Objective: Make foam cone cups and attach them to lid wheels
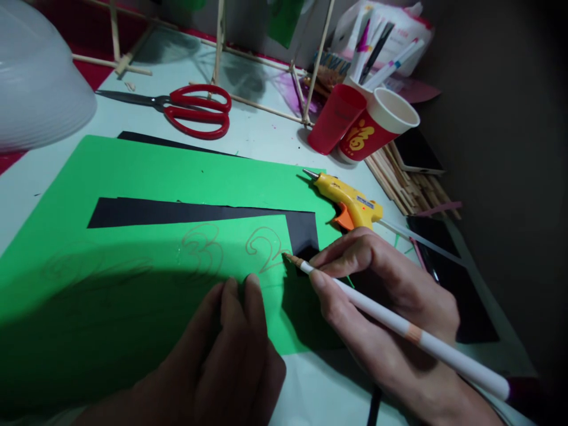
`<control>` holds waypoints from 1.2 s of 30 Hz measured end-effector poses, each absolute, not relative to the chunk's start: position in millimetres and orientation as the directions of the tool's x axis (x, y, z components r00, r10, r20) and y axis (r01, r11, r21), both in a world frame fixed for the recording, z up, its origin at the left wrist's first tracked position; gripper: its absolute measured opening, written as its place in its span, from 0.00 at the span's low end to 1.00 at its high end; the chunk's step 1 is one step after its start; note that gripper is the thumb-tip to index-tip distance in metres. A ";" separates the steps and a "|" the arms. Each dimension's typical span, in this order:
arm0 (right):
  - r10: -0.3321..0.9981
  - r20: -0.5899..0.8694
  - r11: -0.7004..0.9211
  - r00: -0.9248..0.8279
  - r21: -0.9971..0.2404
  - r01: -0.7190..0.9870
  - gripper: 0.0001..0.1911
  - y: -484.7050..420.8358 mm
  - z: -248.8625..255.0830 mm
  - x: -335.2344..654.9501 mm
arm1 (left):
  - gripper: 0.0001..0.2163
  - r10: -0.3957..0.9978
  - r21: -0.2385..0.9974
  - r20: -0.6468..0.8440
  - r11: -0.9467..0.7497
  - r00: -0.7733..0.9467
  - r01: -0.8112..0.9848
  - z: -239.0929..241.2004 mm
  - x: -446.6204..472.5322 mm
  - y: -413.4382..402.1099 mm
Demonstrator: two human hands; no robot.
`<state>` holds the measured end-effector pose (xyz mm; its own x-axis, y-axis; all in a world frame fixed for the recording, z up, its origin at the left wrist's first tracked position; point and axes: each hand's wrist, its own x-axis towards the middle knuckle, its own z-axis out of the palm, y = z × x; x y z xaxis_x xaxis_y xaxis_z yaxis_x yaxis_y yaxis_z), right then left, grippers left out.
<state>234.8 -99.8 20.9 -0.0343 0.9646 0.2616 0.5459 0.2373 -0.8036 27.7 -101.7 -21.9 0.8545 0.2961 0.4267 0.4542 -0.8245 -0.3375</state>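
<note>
My right hand [373, 302] grips a white marker pen [377, 310] with an orange-brown band and tip. The tip touches the green paper [248, 236] near its right edge, at the tail of a drawn figure 2 [266, 251]. To the left of it stand outlined curves [202, 248] resembling a 3, and fainter outlines [93, 266] further left. My left hand [235, 349] rests its bent fingertips on the same sheet, just below the drawings. Black paper [199, 210] shows from under this sheet, above a larger green sheet [168, 165].
A yellow glue gun [348, 198] lies beyond my right hand. Red-handled scissors [199, 112] lie at the back, near a stick frame [266, 106] and a white dome [39, 83]. Paper cups [377, 127] and wooden sticks [399, 177] are at the right, with dark sheets [465, 290] nearer.
</note>
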 end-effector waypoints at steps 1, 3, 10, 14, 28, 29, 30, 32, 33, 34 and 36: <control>0.965 0.258 0.239 -0.043 -0.801 0.550 0.09 -99.8 21.2 234.9 | 0.12 0.291 -0.346 0.428 -0.822 0.856 0.452 -22.3 27.8 -101.3; 0.966 0.251 0.243 -0.064 -0.791 0.562 0.08 -99.6 21.3 235.7 | 0.12 0.272 -0.366 0.430 -0.819 0.861 0.442 -23.5 28.3 -100.2; 0.966 0.243 0.249 -0.087 -0.782 0.571 0.09 -100.0 18.0 236.9 | 0.11 0.253 -0.376 0.432 -0.822 0.866 0.428 -23.2 27.7 -98.6; 0.963 0.259 0.253 -0.076 -0.767 0.590 0.09 -99.0 18.2 236.9 | 0.12 0.266 -0.383 0.422 -0.814 0.867 0.437 -23.4 28.9 -101.1; 0.947 0.313 0.290 -0.065 -0.754 0.590 0.10 -102.6 19.5 240.6 | 0.13 0.253 -0.383 0.419 -0.821 0.872 0.423 -20.6 27.8 -98.5; 0.940 0.340 0.299 -0.037 -0.764 0.572 0.10 -101.8 19.3 239.6 | 0.13 0.257 -0.369 0.438 -0.823 0.862 0.433 -21.9 28.7 -99.0; 0.932 0.362 0.308 -0.013 -0.774 0.554 0.10 -100.9 19.2 238.3 | 0.12 0.263 -0.355 0.457 -0.822 0.850 0.445 -23.1 30.0 -99.8; 0.928 0.373 0.315 0.005 -0.790 0.526 0.10 -98.9 19.3 235.2 | 0.10 0.292 -0.333 0.482 -0.811 0.826 0.481 -24.3 33.0 -102.1; 0.930 0.367 0.316 -0.004 -0.797 0.514 0.10 -98.0 19.4 233.7 | 0.09 0.316 -0.326 0.482 -0.801 0.817 0.502 -24.4 34.6 -103.5; 0.934 0.356 0.318 -0.020 -0.806 0.499 0.09 -97.1 19.5 232.2 | 0.08 0.340 -0.319 0.476 -0.792 0.811 0.520 -24.1 36.0 -105.0; 0.947 0.315 0.305 -0.056 -0.834 0.461 0.08 -95.9 19.4 229.9 | 0.08 0.374 -0.313 0.462 -0.779 0.804 0.543 -22.7 38.0 -107.4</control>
<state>229.9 -95.9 19.4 -0.0557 0.9473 0.3153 0.4609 0.3045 -0.8335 38.0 -107.4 -22.7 0.8041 0.3744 0.4618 0.5428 -0.7793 -0.3131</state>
